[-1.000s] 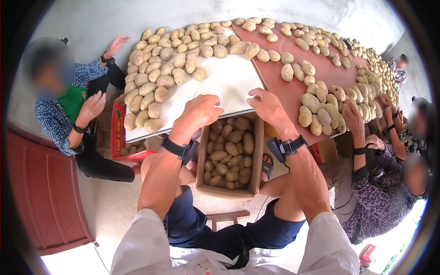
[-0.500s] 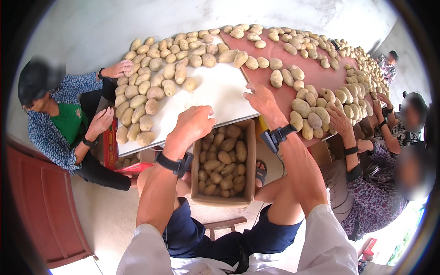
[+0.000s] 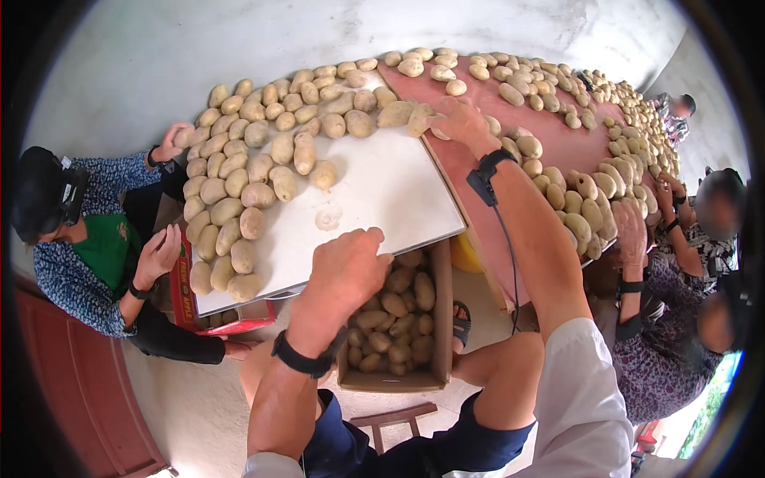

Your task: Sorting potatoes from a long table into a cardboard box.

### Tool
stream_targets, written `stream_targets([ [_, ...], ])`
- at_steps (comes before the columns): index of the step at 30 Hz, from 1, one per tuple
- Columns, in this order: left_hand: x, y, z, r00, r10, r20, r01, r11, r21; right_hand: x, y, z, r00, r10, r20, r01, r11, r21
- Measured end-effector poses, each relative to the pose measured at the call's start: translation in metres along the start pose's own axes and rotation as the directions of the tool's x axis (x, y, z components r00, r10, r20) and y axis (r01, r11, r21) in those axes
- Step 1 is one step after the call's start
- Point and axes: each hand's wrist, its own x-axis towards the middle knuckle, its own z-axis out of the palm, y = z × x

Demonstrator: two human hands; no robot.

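My right hand [image 3: 462, 123] reaches over the red board, fingers curled down around potatoes; one potato [image 3: 418, 121] shows at its fingertips, others are covered by the hand. My left hand [image 3: 351, 267], closed, hangs above the near edge of the white board [image 3: 374, 183] and the cardboard box; its back hides whatever its fingers hold. Below it, the cardboard box [image 3: 394, 382] between my legs is well filled with potatoes [image 3: 394, 303]. A curved bank of potatoes [image 3: 227, 210] covers the left and far parts of the white board.
More potatoes lie across the red board [image 3: 486, 199]. On the left, a person in a blue patterned sleeve [image 3: 119, 167] handles potatoes beside a red carton [image 3: 183, 287]. Other people work on the right, one with a hand [image 3: 629, 231] at the pile. A cable [image 3: 510, 255] trails from my right wrist.
My right hand has moved farther away, onto potatoes at the boards' seam. My left hand has shifted slightly right and nearer. The left person's far hand now holds a potato.
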Motion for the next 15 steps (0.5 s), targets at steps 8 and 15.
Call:
stream_targets([
  [8, -0.004, -0.002, 0.0, 0.997, 0.077, 0.016, -0.076, 0.996, -0.039, 0.011, -0.011, 0.01, 0.982, 0.105, 0.156, -0.112, 0.993, 0.041],
  [15, -0.001, -0.001, 0.006, 0.993, 0.121, 0.0, -0.121, 0.992, -0.02, -0.026, 0.001, 0.02, 0.997, 0.009, -0.076, -0.005, 0.999, 0.052],
])
